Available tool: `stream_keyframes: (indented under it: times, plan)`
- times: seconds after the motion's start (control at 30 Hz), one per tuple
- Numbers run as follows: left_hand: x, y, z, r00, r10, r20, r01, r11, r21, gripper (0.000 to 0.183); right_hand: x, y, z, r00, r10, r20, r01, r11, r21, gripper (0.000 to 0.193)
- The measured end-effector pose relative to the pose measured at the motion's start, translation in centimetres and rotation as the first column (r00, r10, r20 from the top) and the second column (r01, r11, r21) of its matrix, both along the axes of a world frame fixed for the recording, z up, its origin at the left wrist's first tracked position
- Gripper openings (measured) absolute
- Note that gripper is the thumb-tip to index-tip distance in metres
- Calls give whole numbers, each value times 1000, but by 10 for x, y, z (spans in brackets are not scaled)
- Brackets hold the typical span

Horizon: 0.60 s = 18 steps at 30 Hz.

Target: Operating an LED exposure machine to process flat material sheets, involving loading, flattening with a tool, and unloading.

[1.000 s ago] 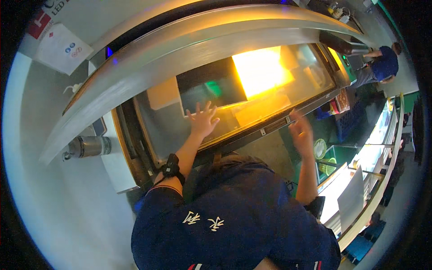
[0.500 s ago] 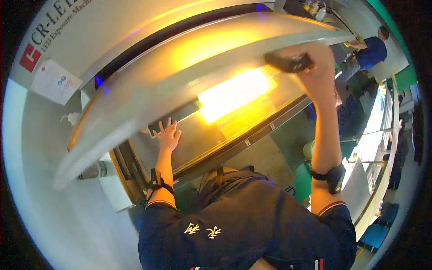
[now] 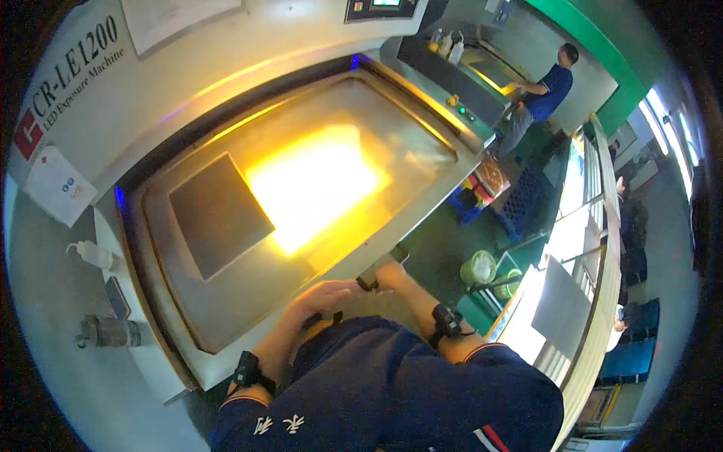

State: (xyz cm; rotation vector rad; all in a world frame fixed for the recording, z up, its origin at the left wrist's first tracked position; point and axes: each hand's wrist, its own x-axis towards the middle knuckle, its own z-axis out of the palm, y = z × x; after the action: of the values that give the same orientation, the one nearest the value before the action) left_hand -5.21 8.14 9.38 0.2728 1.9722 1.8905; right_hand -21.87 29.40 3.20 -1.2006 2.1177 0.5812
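Observation:
In front of my body, at the near edge of the machine's glossy lid (image 3: 407,120), both hands are close together. My right hand (image 3: 386,276) is closed at the dark lid handle (image 3: 367,283), its fingers partly hidden. My left hand (image 3: 325,296) reaches toward the same handle from the left, fingers stretched out and somewhat blurred. The lid lies flat over the machine bed. Under it, left of a bright yellow glare, shows a dark rectangular sheet (image 3: 221,215).
At left stand a white squeeze bottle (image 3: 94,255), a phone-like dark object (image 3: 117,297) and a metal cylinder (image 3: 109,331). Green buckets (image 3: 479,267) stand on the floor at right, before a lit table (image 3: 520,320). Another person (image 3: 546,94) works at the far right.
The lid has come down from a raised tilt to flat. My right hand has come down and inward with its handle; my left hand has left the bed for the near edge.

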Motion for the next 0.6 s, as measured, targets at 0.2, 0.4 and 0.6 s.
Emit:
stream_keyframes:
  times: [0.2,0.4,0.6]
  plan:
    - [42,-99,-85,773,557,-304,-471,183,-863,63,-3,3,-19,1000,3,28,-2,1000,-7,40]
    - [59,-108,-92,796,479,-370,-359,-119,-926,64,-7,-8,28,555,-217,803,771,496,-399,33]
    - [67,-113,-103,811,476,-339,-326,-113,-939,65,-11,-79,345,960,107,-259,-176,-489,-854,49]
